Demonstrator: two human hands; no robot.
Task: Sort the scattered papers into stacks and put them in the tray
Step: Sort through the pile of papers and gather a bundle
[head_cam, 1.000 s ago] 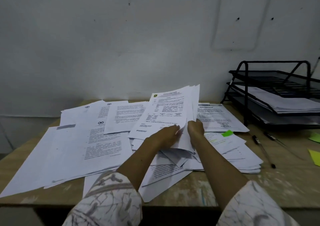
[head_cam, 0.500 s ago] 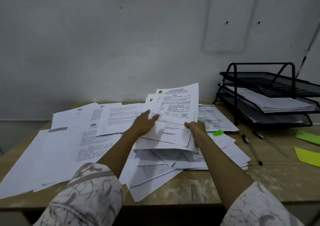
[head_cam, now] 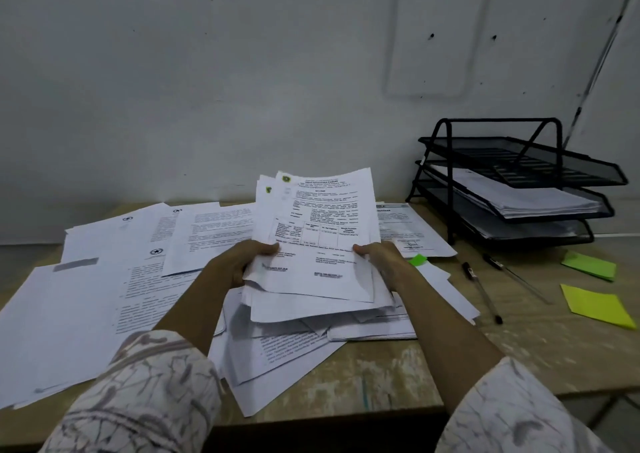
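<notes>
Item: bundle of printed sheets (head_cam: 318, 230), centre of frame, lifted at its far end and tilted up toward the wall, near edge resting over the loose pile below. Long axis runs away from the person, letterhead at the far end.

Grip: left hand (head_cam: 239, 262) holds the bundle's lower left edge, thumb on top; right hand (head_cam: 384, 258) holds the lower right edge likewise. Both pinch the sheets; fingers beneath are hidden.

Key relation: three-tier mesh tray (head_cam: 519, 189) stands at right of frame, well apart from the bundle. Right hand is the nearer. Middle tier already carries paper; the lowest apparently does too, though dim.

Surroundings: scattered papers (head_cam: 104, 279) spread leftward over the table (head_cam: 519, 348); two pens (head_cam: 485, 293) and green notes (head_cam: 595, 307) lie between bundle and tray.
</notes>
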